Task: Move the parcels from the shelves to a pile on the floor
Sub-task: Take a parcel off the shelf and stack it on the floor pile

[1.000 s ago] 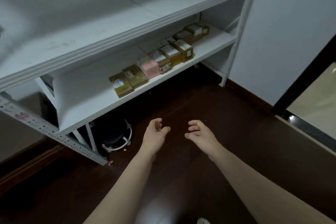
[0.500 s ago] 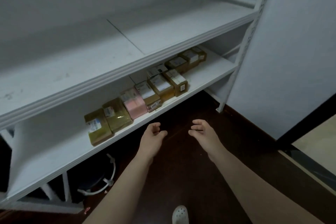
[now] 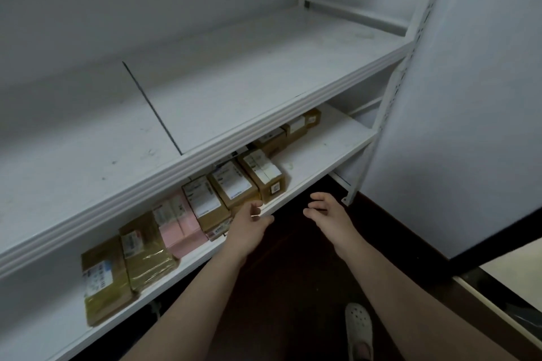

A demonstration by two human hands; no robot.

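Parcels [image 3: 234, 184] sit on the lower shelf [image 3: 316, 152], a row of brown boxes side by side and touching, with one pink parcel [image 3: 179, 223] among them and two glossy taped ones at the left end. Several are half hidden under the lip of the upper shelf [image 3: 234, 91].

Left hand [image 3: 249, 231]: fingers loosely curled, holding nothing, at the shelf edge just beside the front of a brown box. Cannot tell whether it touches. Right hand [image 3: 330, 218]: relaxed, holding nothing, over the dark floor [image 3: 287, 272], near the shelf edge.

Risks, as judged:
- Boxes are packed tight, so pulling one may drag a neighbour over the edge.
- The overhanging lip leaves little room, and knuckles could catch on lifting.
- The taped wrap looks slick and may slip in a one-hand grip.
- A shoe [image 3: 358, 328] stands below the reach, so a dropped box could land on it.
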